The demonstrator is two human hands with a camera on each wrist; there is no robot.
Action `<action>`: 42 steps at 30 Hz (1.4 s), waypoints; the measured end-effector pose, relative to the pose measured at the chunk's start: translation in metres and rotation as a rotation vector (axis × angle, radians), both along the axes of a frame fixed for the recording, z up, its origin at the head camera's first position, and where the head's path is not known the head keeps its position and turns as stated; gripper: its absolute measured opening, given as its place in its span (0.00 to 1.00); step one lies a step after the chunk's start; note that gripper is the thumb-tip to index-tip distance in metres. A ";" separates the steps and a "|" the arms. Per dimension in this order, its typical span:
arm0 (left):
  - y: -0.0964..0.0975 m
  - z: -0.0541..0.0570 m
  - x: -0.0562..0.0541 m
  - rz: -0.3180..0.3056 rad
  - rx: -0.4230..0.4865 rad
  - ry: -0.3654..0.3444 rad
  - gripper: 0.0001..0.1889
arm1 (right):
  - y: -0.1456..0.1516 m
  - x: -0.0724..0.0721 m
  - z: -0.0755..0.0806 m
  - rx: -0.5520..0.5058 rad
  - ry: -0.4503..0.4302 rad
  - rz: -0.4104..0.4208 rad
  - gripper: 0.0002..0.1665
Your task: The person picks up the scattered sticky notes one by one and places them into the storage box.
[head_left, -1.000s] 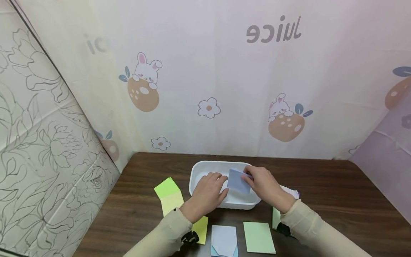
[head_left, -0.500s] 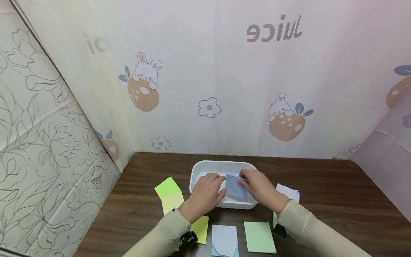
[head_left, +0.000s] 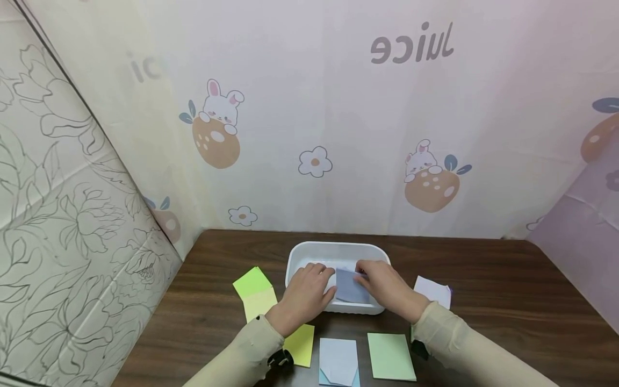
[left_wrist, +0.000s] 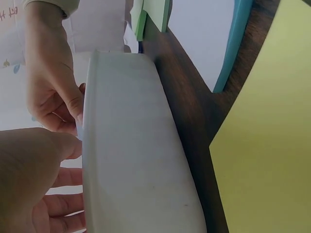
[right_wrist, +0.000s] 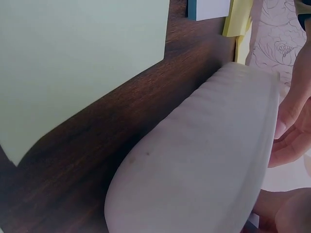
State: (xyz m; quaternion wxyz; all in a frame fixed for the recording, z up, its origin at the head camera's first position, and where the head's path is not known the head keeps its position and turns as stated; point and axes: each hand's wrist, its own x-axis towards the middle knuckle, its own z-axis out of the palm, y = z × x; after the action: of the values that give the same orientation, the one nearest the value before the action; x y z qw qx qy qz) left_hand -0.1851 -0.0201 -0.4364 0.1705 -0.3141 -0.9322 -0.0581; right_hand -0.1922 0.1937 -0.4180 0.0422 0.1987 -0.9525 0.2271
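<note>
A bluish-violet square paper pad is tilted inside a white plastic tray. My right hand pinches the pad's right edge between thumb and fingers. Over the tray's left half, my left hand has relaxed fingers beside the pad's left edge; whether it touches the paper cannot be told. From the left wrist, the tray's side wall hides most of the pad, and both hands reach behind the rim. The right wrist view shows the wall with the left hand beyond it.
Green and pale yellow notes lie left of the tray. In front are a yellow pad, a white-and-blue pad and a pale green pad. A white paper lies right, partly behind the right arm. A patterned curtain stands behind the table.
My right hand has lowered the pad into the tray, moving down and slightly left. My left hand has shifted slightly left and down.
</note>
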 end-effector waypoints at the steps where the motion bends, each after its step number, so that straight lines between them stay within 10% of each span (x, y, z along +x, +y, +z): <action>1: 0.000 0.000 0.000 0.001 0.000 -0.001 0.17 | -0.001 0.000 0.000 -0.002 -0.007 0.004 0.06; 42: -0.009 -0.005 -0.007 0.007 0.012 -0.039 0.17 | 0.000 -0.016 -0.014 0.114 -0.116 -0.015 0.12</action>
State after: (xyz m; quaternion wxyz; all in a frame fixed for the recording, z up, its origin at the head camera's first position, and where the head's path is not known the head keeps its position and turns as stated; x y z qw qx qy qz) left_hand -0.1919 -0.0293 -0.4414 0.1545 -0.3086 -0.9360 -0.0694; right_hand -0.2084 0.1933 -0.4319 -0.0228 0.1798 -0.9662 0.1835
